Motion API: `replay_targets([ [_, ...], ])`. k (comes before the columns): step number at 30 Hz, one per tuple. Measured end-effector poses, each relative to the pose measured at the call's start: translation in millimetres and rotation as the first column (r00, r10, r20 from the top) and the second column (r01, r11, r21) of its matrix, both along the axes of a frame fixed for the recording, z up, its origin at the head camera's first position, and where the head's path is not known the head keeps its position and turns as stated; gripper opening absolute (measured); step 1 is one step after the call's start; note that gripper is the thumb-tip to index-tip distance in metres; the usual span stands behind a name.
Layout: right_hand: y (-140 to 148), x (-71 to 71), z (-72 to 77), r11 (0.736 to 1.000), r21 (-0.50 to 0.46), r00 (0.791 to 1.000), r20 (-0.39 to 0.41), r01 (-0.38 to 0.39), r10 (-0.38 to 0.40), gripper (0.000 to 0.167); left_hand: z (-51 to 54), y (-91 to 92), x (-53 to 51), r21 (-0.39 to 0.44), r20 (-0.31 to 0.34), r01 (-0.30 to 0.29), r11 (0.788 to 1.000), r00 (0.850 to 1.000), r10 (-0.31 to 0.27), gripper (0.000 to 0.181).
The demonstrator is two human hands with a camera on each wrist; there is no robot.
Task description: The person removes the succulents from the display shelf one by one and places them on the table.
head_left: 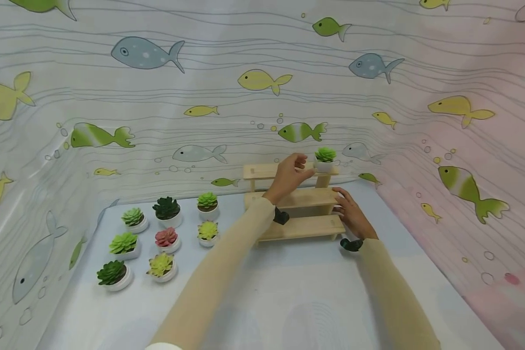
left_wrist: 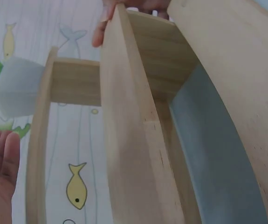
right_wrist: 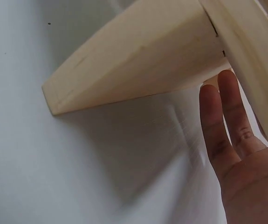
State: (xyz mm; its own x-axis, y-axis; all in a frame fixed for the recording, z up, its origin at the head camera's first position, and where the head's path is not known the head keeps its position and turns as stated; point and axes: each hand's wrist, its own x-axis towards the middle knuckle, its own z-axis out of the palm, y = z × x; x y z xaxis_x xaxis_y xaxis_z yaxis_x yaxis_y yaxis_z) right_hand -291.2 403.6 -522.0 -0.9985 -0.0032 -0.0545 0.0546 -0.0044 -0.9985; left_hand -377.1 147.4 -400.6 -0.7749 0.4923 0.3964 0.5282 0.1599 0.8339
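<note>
A three-tier wooden shelf (head_left: 297, 199) stands on the table. On the right end of its top tier sits a green artificial succulent in a white pot (head_left: 324, 164). Just left of that pot, my left hand (head_left: 288, 177) is raised over the shelf with its fingers loosely bent, holding nothing. In the left wrist view a gap separates the left fingers (left_wrist: 10, 156) from the pot. At the right end of the middle tier, my right hand (head_left: 352, 214) holds the board's edge, fingers on both sides of it. Two of its fingers (right_wrist: 213, 116) extend underneath, fairly straight.
Several potted succulents stand in loose rows on the left of the table, among them a dark green one (head_left: 167, 211), a red one (head_left: 167, 239) and a yellow one (head_left: 162, 267). A fish-patterned sheet (head_left: 227, 116) forms walls behind and at both sides.
</note>
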Motion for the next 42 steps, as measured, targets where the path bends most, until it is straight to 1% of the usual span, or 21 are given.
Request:
replay_targets([
  [4,-6,-3.4,-3.9,1.0,0.005,1.0,-0.01,0.011,-0.011,0.05,-7.1,3.8,-4.7,-0.013,0.008,-0.039,0.999,0.999,0.039,0.054],
  [7,-10,-5.2,-5.0,1.0,0.002,1.0,-0.019,0.002,-0.002,0.052,-12.3,5.0,-8.7,-0.018,0.006,-0.062,0.998,0.998,0.062,0.058],
  [9,-12,-6.4,-5.3,1.0,-0.006,1.0,-0.022,-0.002,0.001,0.052,-13.1,6.2,-10.7,-0.021,-0.001,-0.072,0.997,0.997,0.072,0.06],
  [13,-12,-7.2,-4.8,1.0,-0.015,1.0,-0.021,0.005,-0.005,0.052,-10.1,12.7,-14.6,-0.057,-0.027,-0.067,0.996,0.997,0.065,0.063],
  [15,-13,-7.2,-3.8,1.0,-0.016,1.0,-0.019,0.008,-0.009,0.052,-7.4,16.4,-15.5,-0.079,-0.023,-0.063,0.995,0.998,0.062,0.064],
  [19,-14,-8.6,-2.6,0.999,-0.039,1.0,-0.012,0.008,-0.009,0.052,-2.7,22.3,-16.3,-0.135,-0.013,-0.074,0.988,0.997,0.073,0.069],
  [22,-15,-10.4,-3.1,0.998,-0.06,1.0,-0.015,0.008,-0.009,0.051,0.0,25.9,-17.1,-0.162,-0.019,-0.085,0.983,0.996,0.083,0.072],
  [25,-16,-11.4,-3.6,0.999,-0.048,1.0,-0.019,0.018,-0.019,0.049,1.9,29.1,-18.1,-0.177,-0.019,-0.078,0.981,0.997,0.075,0.073],
  [28,-16,-10.4,-2.9,0.999,-0.023,0.999,-0.014,0.038,-0.038,0.049,2.5,31.9,-19.2,-0.181,-0.002,-0.061,0.982,0.998,0.062,0.074],
  [32,-13,-9.2,-2.9,0.999,-0.028,0.999,-0.018,0.04,-0.04,0.052,2.7,34.7,-20.2,-0.145,0.017,-0.042,0.988,0.999,0.045,0.072],
  [36,-10,-9.1,-4.2,0.999,-0.037,0.999,-0.028,0.03,-0.031,0.054,2.1,38.2,-21.9,-0.141,-0.002,-0.042,0.989,0.999,0.042,0.068],
  [39,-7,-8.3,-5.4,0.998,-0.042,0.999,-0.016,0.039,-0.039,0.054,0.7,40.8,-22.2,-0.143,-0.01,-0.043,0.989,0.999,0.042,0.065],
  [42,-8,-0.7,3.2,0.998,-0.055,0.999,0.008,0.035,-0.035,0.053,-0.3,42.8,-20.0,-0.127,-0.006,-0.035,0.991,0.999,0.035,0.063],
])
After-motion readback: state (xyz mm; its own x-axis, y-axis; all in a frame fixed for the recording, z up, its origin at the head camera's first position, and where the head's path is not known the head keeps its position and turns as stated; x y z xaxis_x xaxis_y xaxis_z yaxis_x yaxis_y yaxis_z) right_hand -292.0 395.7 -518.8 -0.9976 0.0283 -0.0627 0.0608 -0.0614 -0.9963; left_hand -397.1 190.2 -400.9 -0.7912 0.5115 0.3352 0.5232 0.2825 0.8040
